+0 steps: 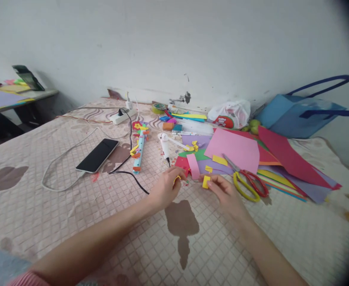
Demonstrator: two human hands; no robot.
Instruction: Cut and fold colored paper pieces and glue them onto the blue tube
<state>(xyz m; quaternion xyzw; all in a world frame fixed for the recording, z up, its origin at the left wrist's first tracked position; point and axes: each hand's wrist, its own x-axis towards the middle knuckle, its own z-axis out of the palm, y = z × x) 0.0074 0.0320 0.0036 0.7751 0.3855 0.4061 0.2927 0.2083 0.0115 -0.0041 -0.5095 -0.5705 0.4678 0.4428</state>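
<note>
I'd call this partway along: the long pale blue strip covered in orange and yellow bits point(139, 155) sits around 10 o'clock from the hands with plenty on it already, while the small yellow rectangular piece point(206, 182) isn't on anything. It's in the right hand point(224, 190), fingers pinching its edge just above the cloth-covered bench point(222, 246). The left hand point(166, 186) is at its 9 o'clock with curled fingers and a bit of yellow showing, but honestly I can't tell if they're gripping it. Can't say how much is left either; a flat yellow paper scrap point(220, 160) lies loose at 1 o'clock, by a big pink paper sheet point(235, 147). White glue gun point(164, 147) at 11. Clutter-wise, I'd watch the yellow-and-red-handled scissors point(240, 171) just beside the right hand, plus the thin black cord point(132, 177) disappearing at the left wrist. Black-screened phone point(98, 155) is well clear, between 9 and 10.
</note>
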